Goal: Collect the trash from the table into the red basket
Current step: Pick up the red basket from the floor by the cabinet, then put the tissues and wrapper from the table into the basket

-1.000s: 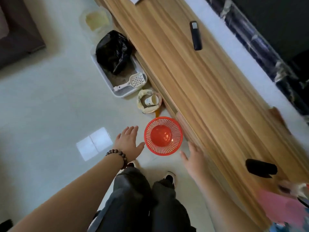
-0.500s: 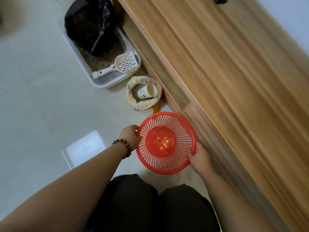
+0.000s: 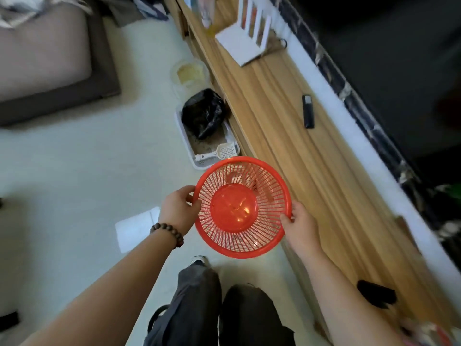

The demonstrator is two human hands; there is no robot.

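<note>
A round red basket with slotted walls hangs in the air beside the long wooden table, empty inside. My left hand, with a bead bracelet at the wrist, grips its left rim. My right hand grips its right rim. On the table lie a black remote, a dark object near the front end, and blurred pink items at the bottom right corner.
On the floor by the table stand a litter tray holding a black bag and a white scoop, and a clear tub. A white router sits on the table's far end. A sofa is at the far left.
Both hands went from open beside the basket on the floor to gripping its rim, and the basket has risen off the floor to table height. The view has tilted up.
</note>
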